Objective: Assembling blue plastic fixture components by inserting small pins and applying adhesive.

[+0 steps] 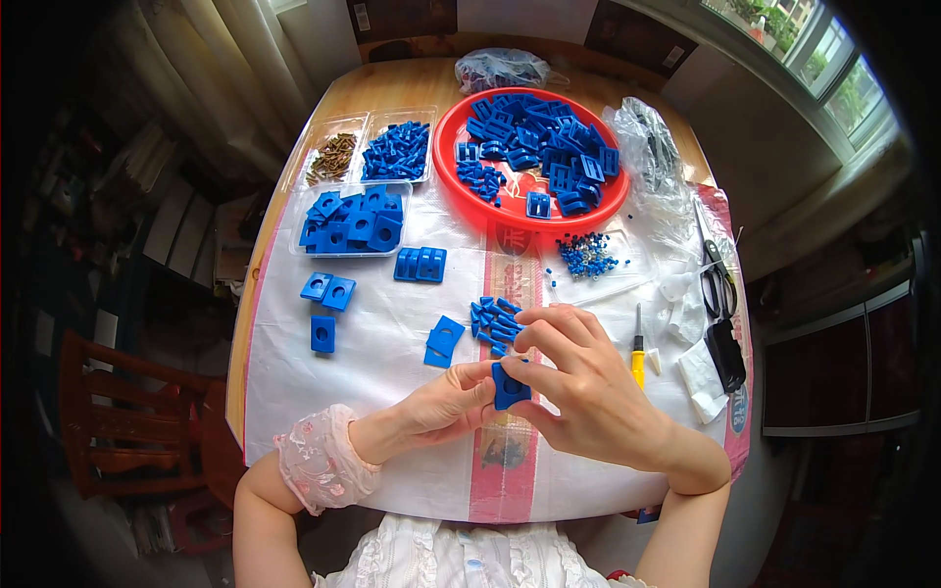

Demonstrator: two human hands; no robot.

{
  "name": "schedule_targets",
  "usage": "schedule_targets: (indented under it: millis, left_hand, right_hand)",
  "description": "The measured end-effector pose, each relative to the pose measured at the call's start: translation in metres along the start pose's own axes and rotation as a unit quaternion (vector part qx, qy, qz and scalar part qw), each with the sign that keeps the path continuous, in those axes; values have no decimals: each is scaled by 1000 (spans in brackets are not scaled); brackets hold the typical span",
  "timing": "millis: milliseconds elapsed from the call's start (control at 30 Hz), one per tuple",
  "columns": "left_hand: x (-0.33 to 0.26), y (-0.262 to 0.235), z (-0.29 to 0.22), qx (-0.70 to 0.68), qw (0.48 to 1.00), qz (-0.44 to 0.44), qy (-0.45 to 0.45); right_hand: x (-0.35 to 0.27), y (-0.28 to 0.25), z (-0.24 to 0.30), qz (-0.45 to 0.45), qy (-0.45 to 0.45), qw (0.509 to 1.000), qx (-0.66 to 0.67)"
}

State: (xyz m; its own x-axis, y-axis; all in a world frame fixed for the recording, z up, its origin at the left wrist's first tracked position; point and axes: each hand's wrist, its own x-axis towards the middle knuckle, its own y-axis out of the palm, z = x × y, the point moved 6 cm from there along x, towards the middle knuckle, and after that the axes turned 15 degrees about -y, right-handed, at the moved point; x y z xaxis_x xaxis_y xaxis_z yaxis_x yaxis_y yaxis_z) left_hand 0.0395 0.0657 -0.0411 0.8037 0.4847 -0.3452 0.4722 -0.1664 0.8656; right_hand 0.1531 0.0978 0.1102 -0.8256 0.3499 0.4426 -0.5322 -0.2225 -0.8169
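Note:
Between my two hands, over the near middle of the table, is a blue plastic plate with a round hole (511, 387). My left hand (446, 404) pinches its left edge. The thumb and fingers of my right hand (588, 387) close on its right and upper side; whether they also hold a small part is hidden. Just beyond lies a pile of small blue cone-shaped plastic pieces (495, 321). Two overlapping blue plates (445, 340) lie to the left of the pile, and several more blue plates (328, 291) rest farther left. A row of blue clip-like parts (420, 264) sits behind them.
A red basin (446, 186) holds many blue parts at the back. Clear trays (355, 253) with blue plates, blue pieces and brown screws stand at the back left. Small blue and white bits (588, 257), a yellow-handled screwdriver (638, 358), black scissors (720, 284) and plastic bags (652, 157) lie right.

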Motion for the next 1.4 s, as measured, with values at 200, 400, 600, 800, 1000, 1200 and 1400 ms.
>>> schedule_targets:
  millis: [200,400,600,800,1000,1200,1400]
  left_hand:
    - [1,-3,0,-1,1000,-13,19]
    - [1,5,-6,31,997,-40,55]
    - [-4,13,-11,109,989,-81,61]
    - [-5,7,-7,163,974,-145,53]
    - [-5,6,-8,175,972,-152,50]
    - [-11,9,-13,191,962,-182,68]
    - [-12,17,-21,199,961,-173,89]
  right_hand:
    - [-4,2,-5,4,-1,1000,-19]
    - [-5,6,-4,39,5,997,-74]
    - [-6,14,-5,56,4,994,-89]
    - [-8,21,-6,74,-3,992,-104]
    - [-10,22,-11,73,2,994,-87]
    - [-4,-11,-22,-27,69,997,14]
    - [-12,-35,-51,-135,124,968,174]
